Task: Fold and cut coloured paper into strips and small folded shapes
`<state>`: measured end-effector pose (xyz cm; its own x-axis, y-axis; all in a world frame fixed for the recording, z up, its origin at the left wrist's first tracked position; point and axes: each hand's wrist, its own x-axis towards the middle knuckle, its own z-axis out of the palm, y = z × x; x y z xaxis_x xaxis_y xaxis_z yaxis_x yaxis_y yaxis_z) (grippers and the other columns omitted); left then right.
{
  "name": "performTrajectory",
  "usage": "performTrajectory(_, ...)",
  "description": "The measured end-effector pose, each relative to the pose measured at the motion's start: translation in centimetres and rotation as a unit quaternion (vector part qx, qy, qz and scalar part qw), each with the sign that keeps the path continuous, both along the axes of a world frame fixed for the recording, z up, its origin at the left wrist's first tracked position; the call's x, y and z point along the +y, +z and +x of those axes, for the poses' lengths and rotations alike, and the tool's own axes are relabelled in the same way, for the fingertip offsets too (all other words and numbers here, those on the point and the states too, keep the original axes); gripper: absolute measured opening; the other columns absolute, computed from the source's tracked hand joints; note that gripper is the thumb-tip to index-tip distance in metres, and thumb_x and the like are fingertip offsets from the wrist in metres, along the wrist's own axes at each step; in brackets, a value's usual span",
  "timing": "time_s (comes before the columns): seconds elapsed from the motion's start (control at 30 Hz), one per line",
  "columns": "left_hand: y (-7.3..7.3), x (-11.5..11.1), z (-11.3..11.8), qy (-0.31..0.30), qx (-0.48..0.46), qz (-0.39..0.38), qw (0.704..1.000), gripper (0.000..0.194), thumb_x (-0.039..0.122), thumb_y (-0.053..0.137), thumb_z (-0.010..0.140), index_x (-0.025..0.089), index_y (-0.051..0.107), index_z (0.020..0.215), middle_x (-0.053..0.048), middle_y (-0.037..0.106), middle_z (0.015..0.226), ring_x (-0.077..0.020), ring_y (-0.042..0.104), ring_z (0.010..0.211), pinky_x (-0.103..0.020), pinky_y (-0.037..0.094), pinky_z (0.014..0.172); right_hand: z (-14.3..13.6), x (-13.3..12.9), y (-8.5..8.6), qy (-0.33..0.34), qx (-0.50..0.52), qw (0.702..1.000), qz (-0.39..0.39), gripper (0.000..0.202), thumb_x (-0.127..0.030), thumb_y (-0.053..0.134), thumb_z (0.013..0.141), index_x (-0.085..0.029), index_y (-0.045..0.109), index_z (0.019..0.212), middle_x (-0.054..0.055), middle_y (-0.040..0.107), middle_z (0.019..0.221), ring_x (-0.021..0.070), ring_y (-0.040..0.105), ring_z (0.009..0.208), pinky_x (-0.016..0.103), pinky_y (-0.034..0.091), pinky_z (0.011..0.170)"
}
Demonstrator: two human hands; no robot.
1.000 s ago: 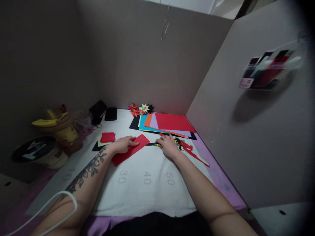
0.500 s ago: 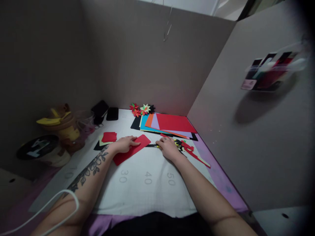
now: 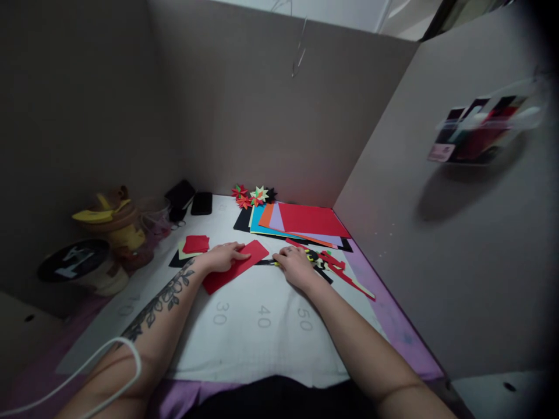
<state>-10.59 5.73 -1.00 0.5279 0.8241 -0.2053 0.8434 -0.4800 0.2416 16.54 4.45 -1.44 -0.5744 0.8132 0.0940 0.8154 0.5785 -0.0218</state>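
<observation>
My left hand [image 3: 222,257] lies on a long red paper strip [image 3: 238,272], thumb and forefinger holding it against the white mat. The strip lies slanted, its far end toward the right. My right hand [image 3: 294,265] is curled low over what look like black-and-yellow scissors [image 3: 311,255]; my fingers cover their middle. A thin dark part of them [image 3: 264,262] points left to the strip's edge. Left of my left hand sit small red paper squares [image 3: 196,244] on pale green and black ones. Red, pale and black paper scraps [image 3: 336,263] lie right of my right hand.
Coloured paper sheets [image 3: 312,218] are fanned at the back, beside folded paper stars [image 3: 258,194]. A black phone [image 3: 201,203], a clear cup [image 3: 154,215] and pots [image 3: 102,224] stand left. Grey panels [image 3: 271,116] enclose the table. A white cable [image 3: 136,355] crosses my left forearm.
My right hand has shifted slightly left, baring more of the scissors' handle and a black scrap behind it. My left hand stays on the red strip. The view has tilted slightly.
</observation>
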Motion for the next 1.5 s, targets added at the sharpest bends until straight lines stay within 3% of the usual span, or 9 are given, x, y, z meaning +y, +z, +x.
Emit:
performTrajectory(0.43, -0.3, 0.1, -0.1, -0.002, -0.004, 0.007, 1.000, 0.050, 0.018, 0.042, 0.084, 0.041, 0.050, 0.128, 0.003, 0.033, 0.148, -0.0255, 0.031, 0.134, -0.041, 0.030, 0.105, -1.2, -0.9, 0.1, 0.016, -0.005, 1.000, 0.006, 0.030, -0.021, 0.043, 0.090, -0.026, 0.060, 0.114, 0.009, 0.060, 0.108, 0.0220, 0.047, 0.102, 0.036, 0.024, 0.086)
performTrajectory(0.8, -0.8, 0.5, -0.3, -0.002, -0.021, 0.003, 1.000, 0.051, 0.015, 0.043, 0.082, 0.037, 0.052, 0.128, -0.001, 0.035, 0.147, -0.0274, 0.031, 0.133, -0.042, 0.029, 0.105, -4.9, -3.5, 0.8, 0.092, -0.003, 0.996, 0.009, 0.029, -0.019, 0.041, 0.090, -0.023, 0.058, 0.113, 0.011, 0.060, 0.105, 0.0234, 0.047, 0.101, 0.038, 0.025, 0.084)
performTrajectory(1.1, -0.6, 0.2, -0.2, -0.001, -0.025, 0.014, 1.000, 0.053, 0.012, 0.043, 0.080, 0.035, 0.054, 0.126, -0.002, 0.038, 0.146, -0.0284, 0.033, 0.132, -0.043, 0.030, 0.104, -7.5, -5.1, 0.4, 0.140, -0.006, 0.989, 0.037, 0.026, -0.019, 0.041, 0.089, -0.019, 0.059, 0.109, 0.011, 0.060, 0.098, 0.0242, 0.047, 0.093, 0.039, 0.027, 0.080)
performTrajectory(1.5, -0.2, 0.0, 0.1, 0.005, -0.024, 0.004, 1.000, 0.058, 0.008, 0.043, 0.077, 0.037, 0.053, 0.127, -0.003, 0.036, 0.147, -0.0296, 0.030, 0.134, -0.046, 0.028, 0.104, -8.3, -6.1, 0.7, 0.183, 0.006, 0.983, 0.031, 0.026, -0.019, 0.042, 0.089, -0.021, 0.058, 0.110, 0.010, 0.059, 0.098, 0.0238, 0.046, 0.093, 0.040, 0.029, 0.081)
